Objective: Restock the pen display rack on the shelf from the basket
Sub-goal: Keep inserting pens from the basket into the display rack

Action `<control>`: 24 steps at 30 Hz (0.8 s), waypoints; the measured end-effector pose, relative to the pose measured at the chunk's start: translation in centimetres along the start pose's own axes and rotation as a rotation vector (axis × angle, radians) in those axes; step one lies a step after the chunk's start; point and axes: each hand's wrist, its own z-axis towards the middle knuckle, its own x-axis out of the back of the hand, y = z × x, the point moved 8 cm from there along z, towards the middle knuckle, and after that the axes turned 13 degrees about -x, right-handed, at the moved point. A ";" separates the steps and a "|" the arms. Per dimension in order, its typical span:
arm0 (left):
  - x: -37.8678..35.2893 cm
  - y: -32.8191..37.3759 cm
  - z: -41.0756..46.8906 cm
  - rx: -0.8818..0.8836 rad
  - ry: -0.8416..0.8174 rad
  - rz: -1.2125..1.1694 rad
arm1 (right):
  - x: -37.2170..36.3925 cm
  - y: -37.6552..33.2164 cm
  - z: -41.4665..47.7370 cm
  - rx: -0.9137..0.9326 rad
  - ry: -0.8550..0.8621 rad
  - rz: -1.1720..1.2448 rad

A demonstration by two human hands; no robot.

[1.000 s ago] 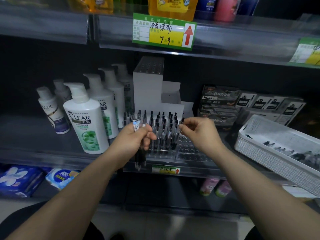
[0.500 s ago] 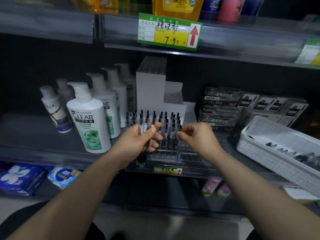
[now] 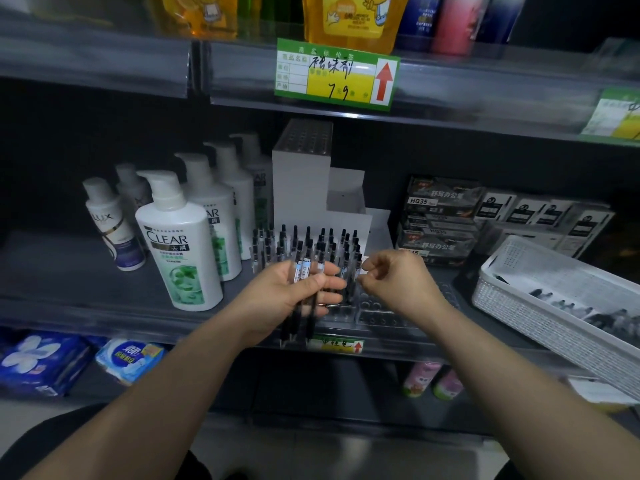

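Note:
The clear pen rack (image 3: 384, 318) stands at the shelf's front edge, its left part filled with several upright black pens (image 3: 313, 242); empty holes show on its right. My left hand (image 3: 277, 299) grips a bundle of black pens (image 3: 304, 271) just in front of the rack. My right hand (image 3: 398, 282) has its fingers curled and pinches one pen (image 3: 357, 263) standing at the right edge of the filled rows. The white basket (image 3: 512, 303) sits on the shelf to the right with more pens (image 3: 602, 318) lying inside.
White shampoo bottles (image 3: 180, 251) stand close to the rack's left. A white stepped display box (image 3: 301, 188) rises behind it, and dark pen boxes (image 3: 440, 220) are stacked behind to the right. The shelf above (image 3: 450, 95) overhangs with a price tag (image 3: 336, 76).
My right hand has lowered the pen it pinched down into the rack's right edge. My left hand with the bundle has stayed in front of the rack.

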 end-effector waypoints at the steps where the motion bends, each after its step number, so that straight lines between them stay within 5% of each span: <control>1: -0.2 0.0 0.0 -0.003 -0.013 0.013 | 0.2 -0.1 -0.1 -0.003 -0.006 0.012; 9: -2.2 -0.6 0.9 -0.017 -0.061 0.089 | 2.2 -2.9 -1.6 0.054 -0.285 0.395; 17: -4.5 -0.7 1.9 -0.033 -0.118 0.111 | 3.0 -1.9 -2.0 0.036 -0.384 0.473; 24: -3.6 2.0 3.0 -0.147 0.050 0.208 | 7.8 -0.1 0.4 -0.034 -0.183 0.586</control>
